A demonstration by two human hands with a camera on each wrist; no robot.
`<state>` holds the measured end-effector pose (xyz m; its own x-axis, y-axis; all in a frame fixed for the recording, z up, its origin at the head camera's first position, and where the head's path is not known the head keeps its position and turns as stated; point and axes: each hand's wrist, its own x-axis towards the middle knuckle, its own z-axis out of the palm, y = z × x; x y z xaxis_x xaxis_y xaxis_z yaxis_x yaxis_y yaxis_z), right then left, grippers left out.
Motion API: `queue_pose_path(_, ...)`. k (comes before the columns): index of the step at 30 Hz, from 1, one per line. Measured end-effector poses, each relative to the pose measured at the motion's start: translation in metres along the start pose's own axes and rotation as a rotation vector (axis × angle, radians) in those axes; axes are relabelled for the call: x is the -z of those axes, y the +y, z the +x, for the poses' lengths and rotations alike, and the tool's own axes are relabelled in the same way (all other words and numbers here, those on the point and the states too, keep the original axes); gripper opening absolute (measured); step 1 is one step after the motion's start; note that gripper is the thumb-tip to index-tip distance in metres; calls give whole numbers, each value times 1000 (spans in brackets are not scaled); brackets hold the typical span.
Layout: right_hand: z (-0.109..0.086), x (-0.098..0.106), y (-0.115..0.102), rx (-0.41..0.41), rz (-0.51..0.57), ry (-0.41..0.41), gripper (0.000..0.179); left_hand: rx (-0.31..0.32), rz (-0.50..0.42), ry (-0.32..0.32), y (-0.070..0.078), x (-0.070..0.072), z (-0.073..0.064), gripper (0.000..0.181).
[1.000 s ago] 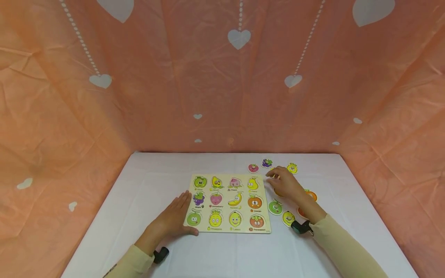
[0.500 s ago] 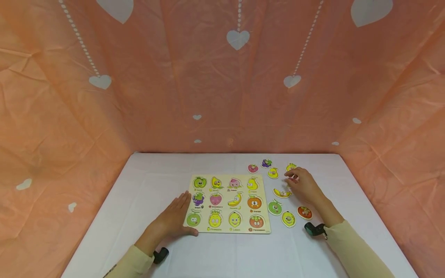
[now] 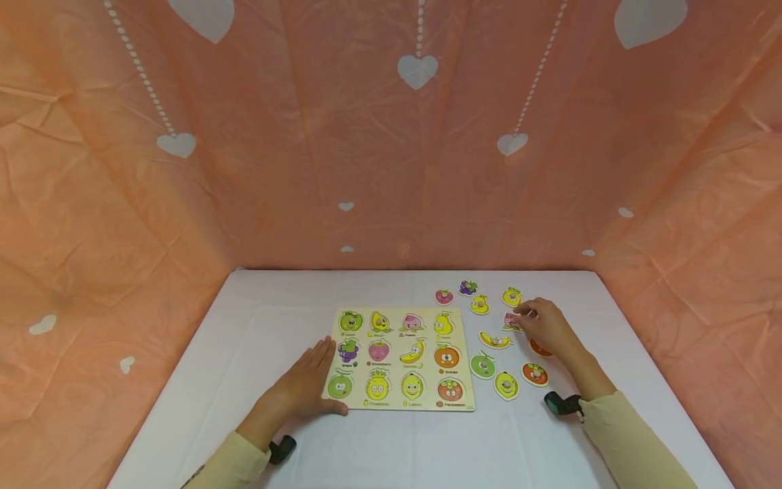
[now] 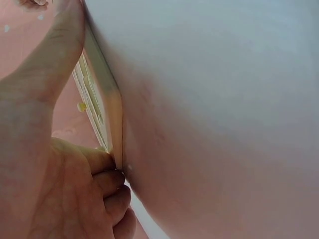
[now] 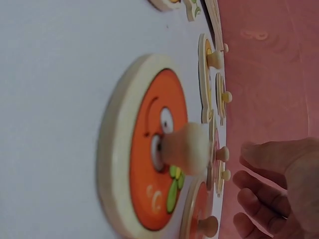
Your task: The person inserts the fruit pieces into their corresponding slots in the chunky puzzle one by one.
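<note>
My left hand [image 3: 304,377] lies flat along the left side of a wooden fruit puzzle board [image 3: 396,337], thumb at its near corner. In the left wrist view, its fingers [image 4: 117,199] touch the board's edge. Apple [image 3: 351,321] and yellow fruit [image 3: 380,322] pieces, both knobbed, sit in the top row. At the right, my right hand [image 3: 546,329] hovers beside the pink peach piece [image 3: 510,321]. In the right wrist view, thumb and fingers stand apart, just short of the peach's knob [image 5: 222,153], holding nothing.
Knobbed pieces lie right of the board: banana [image 3: 495,340], pear [image 3: 479,305], pineapple [image 3: 511,297], green melon [image 3: 482,365], lemon [image 3: 506,385], persimmon [image 3: 535,374] and an orange [image 3: 540,348] partly under my right hand. Strawberry [image 3: 444,297] and grape [image 3: 468,288] lie behind it.
My right hand has moved right, from over the pear to the peach, then slightly back from it. Pear and peach have come into view. My left hand has stayed put.
</note>
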<state>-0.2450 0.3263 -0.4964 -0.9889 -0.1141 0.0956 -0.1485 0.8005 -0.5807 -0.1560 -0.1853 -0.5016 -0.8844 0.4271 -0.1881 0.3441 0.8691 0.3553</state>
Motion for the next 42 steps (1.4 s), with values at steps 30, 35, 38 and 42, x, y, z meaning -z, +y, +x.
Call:
queue_pose_path(30, 4, -8, 7, -39, -14, -52, 22, -2, -15, 16, 2, 0, -2, 134)
queue_pose_path(35, 4, -9, 5, -24, -18, -46, 20, -2, -2, 11, 0, -1, -3, 134)
queue_pose_path(38, 3, -11, 4, -12, -22, -37, 19, -6, 0, 13, -1, -2, -2, 134)
queue_pose_path(42, 4, -12, 2, 2, -25, -28, 20, -6, -3, 13, -2, -3, -2, 135)
